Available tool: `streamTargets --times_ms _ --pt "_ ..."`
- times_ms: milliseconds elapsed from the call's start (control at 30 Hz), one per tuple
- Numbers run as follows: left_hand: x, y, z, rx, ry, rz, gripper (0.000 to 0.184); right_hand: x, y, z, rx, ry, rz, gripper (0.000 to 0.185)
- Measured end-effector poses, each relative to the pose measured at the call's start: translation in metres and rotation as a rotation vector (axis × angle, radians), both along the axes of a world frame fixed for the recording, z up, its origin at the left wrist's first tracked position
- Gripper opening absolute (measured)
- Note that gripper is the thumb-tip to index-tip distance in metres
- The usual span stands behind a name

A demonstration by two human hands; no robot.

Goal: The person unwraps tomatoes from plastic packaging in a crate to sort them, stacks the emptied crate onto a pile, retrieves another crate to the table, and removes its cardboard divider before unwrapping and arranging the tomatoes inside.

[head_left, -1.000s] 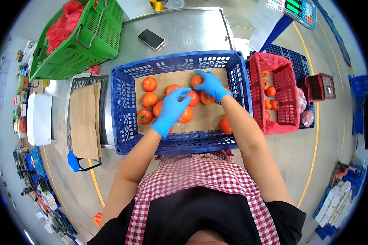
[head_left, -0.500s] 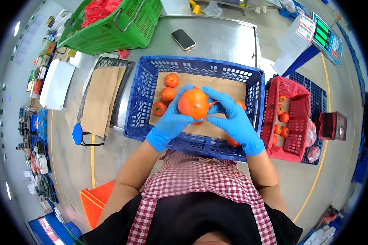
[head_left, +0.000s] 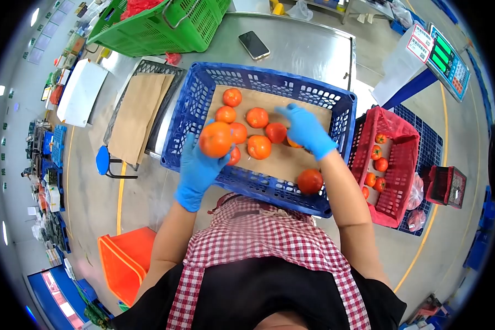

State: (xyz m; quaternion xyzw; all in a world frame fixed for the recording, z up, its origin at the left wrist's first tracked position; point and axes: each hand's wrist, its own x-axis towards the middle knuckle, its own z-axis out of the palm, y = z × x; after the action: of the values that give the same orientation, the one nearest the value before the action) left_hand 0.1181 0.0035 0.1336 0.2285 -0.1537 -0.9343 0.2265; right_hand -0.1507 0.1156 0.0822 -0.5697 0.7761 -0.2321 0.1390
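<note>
Above the left part of a blue plastic crate (head_left: 247,70), my left hand (head_left: 195,170) in a blue glove is closed round a large orange-red tomato (head_left: 215,139). My right hand (head_left: 308,132), also gloved, is over the right part of the crate with its fingers stretched out, and I see nothing held in it. Partly under it shows an orange tomato (head_left: 293,143); close by lies a red tomato (head_left: 276,132). Several more tomatoes rest on the brown cardboard lining (head_left: 280,168), one of them a darker tomato (head_left: 310,181) in the near right corner.
A red crate (head_left: 393,192) with several tomatoes stands at the right, below a scale (head_left: 448,63). Behind the blue crate, a phone (head_left: 254,45) and a green basket (head_left: 187,36) sit on the metal table (head_left: 297,41). Cardboard sheets (head_left: 137,118) lie at the left.
The large tomato was between both hands over the crate's middle; now my left hand alone has it, farther left. My right hand has come off it, and more tomatoes in the crate show.
</note>
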Motion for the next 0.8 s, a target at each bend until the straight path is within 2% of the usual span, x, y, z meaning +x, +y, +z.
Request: streamTargets --times_ms 67,167,267,300,400,433,467,533,633,733,800 --pt "0.018 0.001 -0.008 0.108 -0.021 0.045 0.058 0.016 -0.019 -0.031 0.281 0.158 0.121 0.052" --pt "0.041 0.009 -0.026 0.172 -0.002 0.081 0.056 0.027 -0.031 -0.061 0.235 0.138 0.104 0.050" --pt "0.052 0.016 -0.028 0.135 -0.048 0.106 0.049 0.009 -0.026 -0.056 0.216 -0.174 0.134 0.051" --pt "0.053 0.018 -0.027 0.152 -0.046 0.102 0.048 -0.003 -0.026 -0.043 0.297 -0.494 0.156 0.045" --pt "0.049 0.025 -0.020 0.169 -0.046 0.081 0.043 -0.011 -0.012 -0.016 0.096 -1.372 -0.196 0.042" --pt "0.047 0.025 -0.021 0.147 -0.060 0.069 0.042 -0.011 -0.008 -0.007 0.004 -1.613 -0.181 0.047" --pt "0.046 0.024 -0.020 0.124 -0.077 0.057 0.041 -0.015 -0.005 -0.008 -0.080 -1.772 -0.087 0.047" --pt "0.039 0.027 -0.013 0.070 -0.108 0.040 0.039 -0.013 0.002 -0.003 -0.130 -1.948 -0.068 0.046" --pt "0.035 0.028 -0.015 -0.023 -0.161 -0.001 0.035 -0.005 0.010 0.007 -0.102 -2.194 -0.045 0.045" --pt "0.028 0.029 -0.004 -0.103 -0.223 -0.050 0.034 0.002 0.012 0.009 -0.119 -2.193 0.133 0.047" --pt "0.022 0.031 -0.001 -0.174 -0.223 -0.094 0.037 0.012 0.014 0.017 -0.141 -2.033 0.073 0.054"
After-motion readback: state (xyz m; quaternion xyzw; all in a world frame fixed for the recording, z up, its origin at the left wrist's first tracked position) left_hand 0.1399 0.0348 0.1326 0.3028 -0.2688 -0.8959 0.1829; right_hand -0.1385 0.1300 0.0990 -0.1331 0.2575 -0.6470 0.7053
